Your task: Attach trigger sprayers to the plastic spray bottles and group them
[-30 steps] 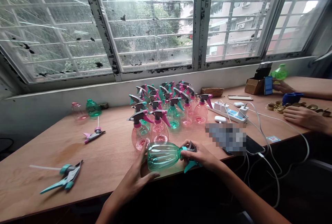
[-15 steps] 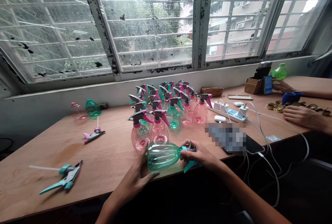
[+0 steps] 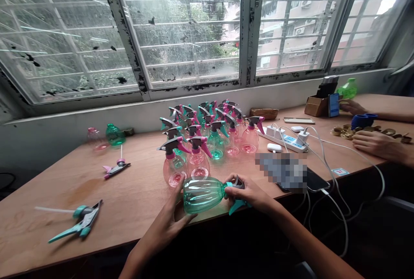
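Note:
A clear green spray bottle (image 3: 203, 194) lies on its side in the air at the table's front edge, its base to the left. My left hand (image 3: 174, 212) is closed round the base end. At the neck, my right hand (image 3: 247, 190) grips the grey and teal trigger head (image 3: 237, 205), which sits on the bottle's mouth; the fingers partly cover it. Just behind stand several pink and green spray bottles (image 3: 199, 162) with heads on. On the left lie a loose teal trigger head (image 3: 84, 218) with its tube and a pink one (image 3: 117, 168).
Headless pink (image 3: 97, 138) and green bottles (image 3: 114, 135) stand at the back left. To the right are a power strip (image 3: 287, 140), white cables, a phone (image 3: 315, 180) and a blurred-out patch. Another person's hands (image 3: 371, 143) are by gold-coloured pieces at far right.
Almost nothing differs. Both hands keep the green spray bottle in the same place, and the view has shifted very slightly.

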A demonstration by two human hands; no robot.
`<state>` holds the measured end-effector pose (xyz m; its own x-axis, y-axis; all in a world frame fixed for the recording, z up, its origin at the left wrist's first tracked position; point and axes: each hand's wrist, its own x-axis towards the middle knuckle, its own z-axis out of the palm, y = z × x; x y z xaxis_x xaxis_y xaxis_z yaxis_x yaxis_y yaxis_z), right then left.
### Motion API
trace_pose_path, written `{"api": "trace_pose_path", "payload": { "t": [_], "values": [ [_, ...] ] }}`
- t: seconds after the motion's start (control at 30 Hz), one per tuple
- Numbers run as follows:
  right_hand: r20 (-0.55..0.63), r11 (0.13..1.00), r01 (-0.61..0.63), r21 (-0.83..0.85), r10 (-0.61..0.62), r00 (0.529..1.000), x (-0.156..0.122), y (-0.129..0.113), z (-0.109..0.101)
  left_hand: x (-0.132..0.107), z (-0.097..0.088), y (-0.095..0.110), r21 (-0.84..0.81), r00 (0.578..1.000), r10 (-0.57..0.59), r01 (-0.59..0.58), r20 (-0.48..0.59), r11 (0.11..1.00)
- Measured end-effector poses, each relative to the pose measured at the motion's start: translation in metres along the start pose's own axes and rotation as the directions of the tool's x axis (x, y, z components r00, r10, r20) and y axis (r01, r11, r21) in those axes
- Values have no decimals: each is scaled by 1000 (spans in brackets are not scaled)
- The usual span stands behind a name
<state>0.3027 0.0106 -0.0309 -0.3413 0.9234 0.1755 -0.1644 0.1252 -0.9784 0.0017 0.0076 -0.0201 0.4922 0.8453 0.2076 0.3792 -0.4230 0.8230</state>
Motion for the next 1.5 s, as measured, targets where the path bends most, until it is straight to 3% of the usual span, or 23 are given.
{"api": "trace_pose_path", "payload": {
  "t": [0.2,0.53,0.83,1.1,1.3,1.5],
  "values": [
    [-7,1000,4,-11,-4,1000,1,1,0,-1,-4,3,2,998,-52,52,23,999],
    [3,1000,7,19,-7,1000,2,6,-2,0,0,-4,15,1000,26,-26,-12,1000],
    [0,1000,3,20,-3,1000,1,1,0,0,-5,6,61,1000,-21,21,-4,998],
    [-10,1000,-13,17,13,1000,1,2,0,1,0,-3,-56,1000,9,-9,-8,998],
    [-5,1000,-18,18,18,1000,1,3,-1,1,-3,3,-106,999,-34,37,32,994],
    [1,1000,-6,30,6,1000,2,4,-2,1,-3,0,46,1000,-13,13,-14,999]
  ]
}}
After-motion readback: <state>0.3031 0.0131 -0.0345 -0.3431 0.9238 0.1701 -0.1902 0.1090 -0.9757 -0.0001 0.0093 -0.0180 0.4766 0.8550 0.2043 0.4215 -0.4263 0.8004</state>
